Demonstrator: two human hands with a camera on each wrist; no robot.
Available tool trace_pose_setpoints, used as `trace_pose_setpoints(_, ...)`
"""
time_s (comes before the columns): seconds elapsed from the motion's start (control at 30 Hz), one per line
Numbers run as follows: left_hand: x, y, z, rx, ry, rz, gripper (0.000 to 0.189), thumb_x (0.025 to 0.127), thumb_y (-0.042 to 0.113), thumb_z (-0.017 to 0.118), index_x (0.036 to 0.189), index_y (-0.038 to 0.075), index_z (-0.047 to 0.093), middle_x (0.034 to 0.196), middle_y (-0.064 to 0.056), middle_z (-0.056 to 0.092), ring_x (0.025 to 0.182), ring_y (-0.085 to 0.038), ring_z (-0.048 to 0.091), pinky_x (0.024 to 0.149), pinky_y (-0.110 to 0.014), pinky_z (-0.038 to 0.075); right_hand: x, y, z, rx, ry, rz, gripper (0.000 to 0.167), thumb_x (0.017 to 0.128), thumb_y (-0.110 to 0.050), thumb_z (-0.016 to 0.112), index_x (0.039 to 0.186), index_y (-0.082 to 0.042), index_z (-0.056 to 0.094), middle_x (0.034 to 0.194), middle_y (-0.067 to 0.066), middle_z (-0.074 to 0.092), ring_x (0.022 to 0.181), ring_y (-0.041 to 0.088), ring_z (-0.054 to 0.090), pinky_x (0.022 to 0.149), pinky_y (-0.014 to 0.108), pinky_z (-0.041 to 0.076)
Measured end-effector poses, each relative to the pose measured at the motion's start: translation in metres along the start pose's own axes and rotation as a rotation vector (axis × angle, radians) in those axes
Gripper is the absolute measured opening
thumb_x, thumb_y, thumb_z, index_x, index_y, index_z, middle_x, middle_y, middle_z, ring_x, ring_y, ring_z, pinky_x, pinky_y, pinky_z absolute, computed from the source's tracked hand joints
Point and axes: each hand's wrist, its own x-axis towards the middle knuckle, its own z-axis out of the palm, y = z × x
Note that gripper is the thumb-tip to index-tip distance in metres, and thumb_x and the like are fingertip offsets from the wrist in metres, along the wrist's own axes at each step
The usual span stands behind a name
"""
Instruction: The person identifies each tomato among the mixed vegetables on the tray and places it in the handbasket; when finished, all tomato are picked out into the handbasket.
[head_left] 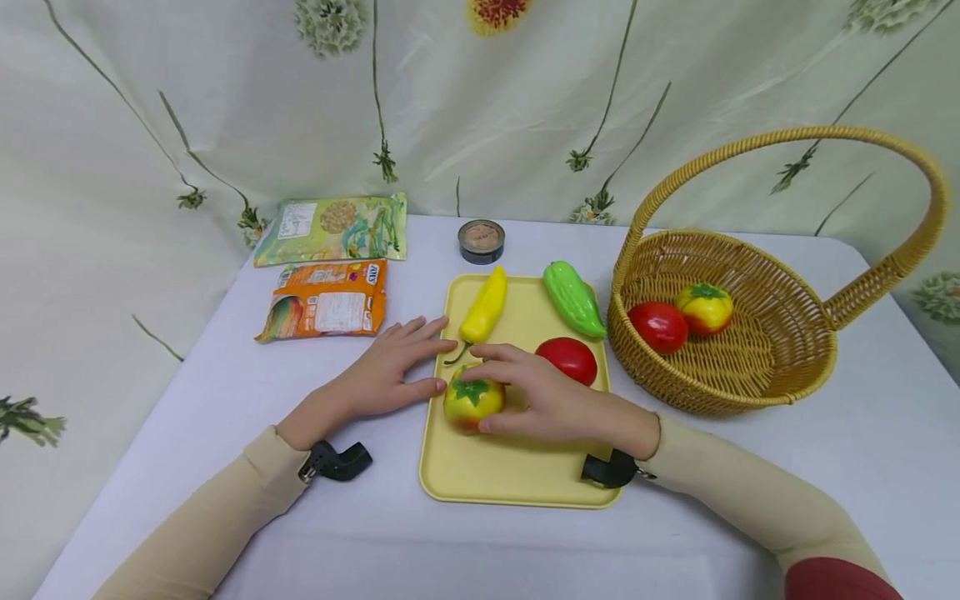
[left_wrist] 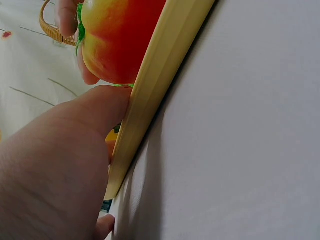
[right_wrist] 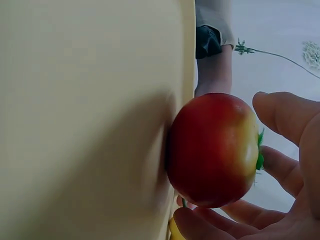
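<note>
A yellow-and-red tomato (head_left: pixel 471 406) with a green leafy top sits on the left part of a pale yellow tray (head_left: pixel 517 487). Over it reaches my right hand (head_left: pixel 555 400), its thumb and fingers spread around the fruit. In the right wrist view a gap shows between the thumb (right_wrist: pixel 280 112) and the tomato (right_wrist: pixel 212 150). My left hand (head_left: pixel 390 371) lies with fingers extended along the tray's left edge, thumb tip right at the rim (left_wrist: pixel 145 95). Also on the tray are a yellow pepper (head_left: pixel 486 307), a green pepper (head_left: pixel 573 300) and a red fruit (head_left: pixel 570 358), partly behind my right hand.
A wicker basket (head_left: pixel 693 396) with a tall handle stands right of the tray, holding a red fruit (head_left: pixel 658 327) and another yellow-and-red tomato (head_left: pixel 705 308). A small can (head_left: pixel 482 240) is behind the tray. Green (head_left: pixel 337 229) and orange (head_left: pixel 326 300) packets lie at the back left.
</note>
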Motion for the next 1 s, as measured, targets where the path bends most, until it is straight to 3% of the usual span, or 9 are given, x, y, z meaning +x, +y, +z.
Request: trace_pose_setpoints(1.0,-0.0004,0.0009,-0.0005,0.000,-0.009,-0.021,0.059,0.096,0.045,0.064,0.149,0.019,0.054,0.168,-0.005,0.031,0.157,-0.041,0.023,0.125,-0.068,0.013,0.0030,0.0026,0.0063,0.003,-0.041,0.028,0.048,0.092,-0.023,0.077,0.137,-0.018,0.063,0.158,0.012,0.046,0.147,0.029,0.044,0.117,0.047,0.044)
